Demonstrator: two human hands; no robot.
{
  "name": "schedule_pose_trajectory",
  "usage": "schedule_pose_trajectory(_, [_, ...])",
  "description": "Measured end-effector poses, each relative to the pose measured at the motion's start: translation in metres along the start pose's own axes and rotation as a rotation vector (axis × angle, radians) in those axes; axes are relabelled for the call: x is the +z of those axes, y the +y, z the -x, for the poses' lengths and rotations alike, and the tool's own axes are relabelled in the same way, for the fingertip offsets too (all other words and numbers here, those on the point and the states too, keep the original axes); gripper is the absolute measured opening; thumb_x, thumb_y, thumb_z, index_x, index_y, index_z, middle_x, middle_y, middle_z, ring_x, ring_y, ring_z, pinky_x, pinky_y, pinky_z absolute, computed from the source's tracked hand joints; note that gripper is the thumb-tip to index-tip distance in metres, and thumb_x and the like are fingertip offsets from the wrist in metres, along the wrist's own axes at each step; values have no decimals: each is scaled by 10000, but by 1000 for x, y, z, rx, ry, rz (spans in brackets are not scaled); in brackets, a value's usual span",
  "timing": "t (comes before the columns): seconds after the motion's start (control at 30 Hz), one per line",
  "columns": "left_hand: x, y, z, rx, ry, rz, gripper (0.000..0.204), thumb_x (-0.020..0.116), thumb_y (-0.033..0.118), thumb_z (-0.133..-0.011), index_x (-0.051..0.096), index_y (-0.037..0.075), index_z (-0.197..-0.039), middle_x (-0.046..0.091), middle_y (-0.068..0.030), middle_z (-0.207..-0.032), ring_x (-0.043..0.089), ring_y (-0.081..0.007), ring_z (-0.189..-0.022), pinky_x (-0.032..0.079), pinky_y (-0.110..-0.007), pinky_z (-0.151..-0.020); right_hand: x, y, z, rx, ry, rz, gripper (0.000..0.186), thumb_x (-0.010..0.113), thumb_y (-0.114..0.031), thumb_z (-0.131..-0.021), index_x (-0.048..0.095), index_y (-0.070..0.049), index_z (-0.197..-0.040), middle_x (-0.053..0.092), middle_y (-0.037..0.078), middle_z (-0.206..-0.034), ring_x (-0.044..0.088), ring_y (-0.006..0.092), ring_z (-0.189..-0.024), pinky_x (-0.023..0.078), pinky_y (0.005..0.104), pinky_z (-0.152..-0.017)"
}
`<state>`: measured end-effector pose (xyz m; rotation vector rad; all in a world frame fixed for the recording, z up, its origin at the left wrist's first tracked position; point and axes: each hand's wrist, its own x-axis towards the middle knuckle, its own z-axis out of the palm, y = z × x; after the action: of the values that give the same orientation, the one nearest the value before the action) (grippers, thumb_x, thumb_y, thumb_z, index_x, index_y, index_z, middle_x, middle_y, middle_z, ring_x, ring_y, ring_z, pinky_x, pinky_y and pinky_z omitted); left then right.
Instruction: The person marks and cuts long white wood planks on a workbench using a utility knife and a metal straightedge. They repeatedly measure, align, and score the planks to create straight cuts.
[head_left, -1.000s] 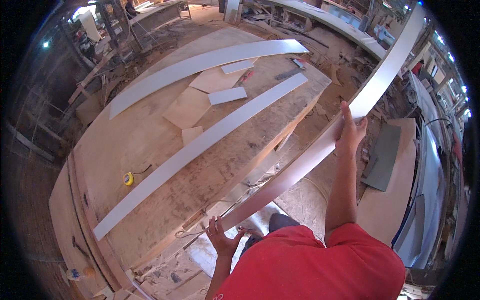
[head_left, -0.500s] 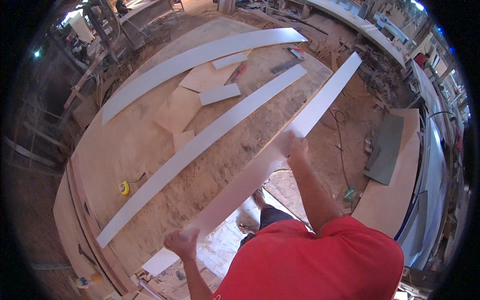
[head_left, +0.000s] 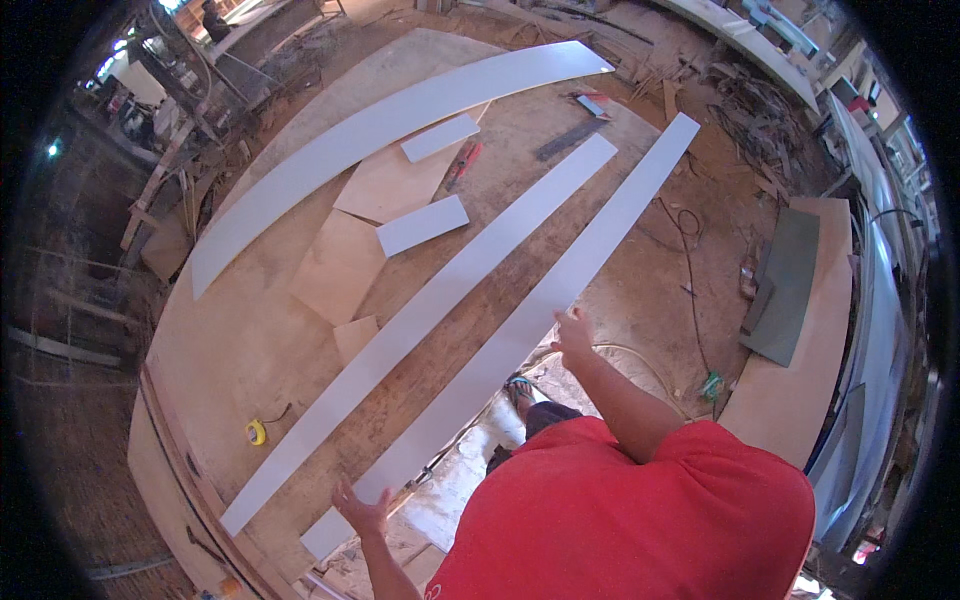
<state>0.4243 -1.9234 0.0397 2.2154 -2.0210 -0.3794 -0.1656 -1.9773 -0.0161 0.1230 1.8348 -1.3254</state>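
Observation:
A long white board (head_left: 470, 365) lies along the near edge of the large wooden worktable (head_left: 210, 350), slanting from lower left to upper right. My left hand (head_left: 365, 512) is at the board's lower left part, fingers spread, thumb apart. My right hand (head_left: 574, 338) is beside the board's near edge about midway along, its fingers loosely apart; whether it touches the edge is hard to see. A second long white strip (head_left: 430, 325) rests almost parallel, just beyond. Farther back lies a wider, curved-looking white board (head_left: 400, 125).
Thin wood sheets (head_left: 340, 265), two short white pieces (head_left: 424, 224) and a red-handled tool (head_left: 465, 162) lie mid-table. A yellow tape measure (head_left: 256, 432) sits at left. Right of the table, a cable (head_left: 692, 290) crosses the floor; a grey-green panel (head_left: 785, 290) leans on a pale sheet.
The near board has moved onto the table, closer to the second strip. Both hands have loosened from it, and the right hand has drawn back slightly toward me.

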Motion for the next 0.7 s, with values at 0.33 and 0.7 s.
schedule_pose_trajectory(0.33, [7,30,-1,97,-175,-161,1226,986,369,-556,384,147,-1600,400,-213,-1558,382,-424,-1461,324,-551,-1238,-11,-27,-25,-101,-104,-4,506,745,-138,-955,495,-81,-1392,690,148,-1113,720,276,-937,639,434,-712])
schedule_pose_trajectory(0.7, [-1,3,4,105,-177,-168,1065,965,272,-588,477,124,-1523,475,-226,-1462,451,-425,-1392,399,-522,-1190,-7,-20,13,-64,-121,242,303,723,-151,-984,603,0,-1217,725,130,-955,732,204,-814,599,327,-644])
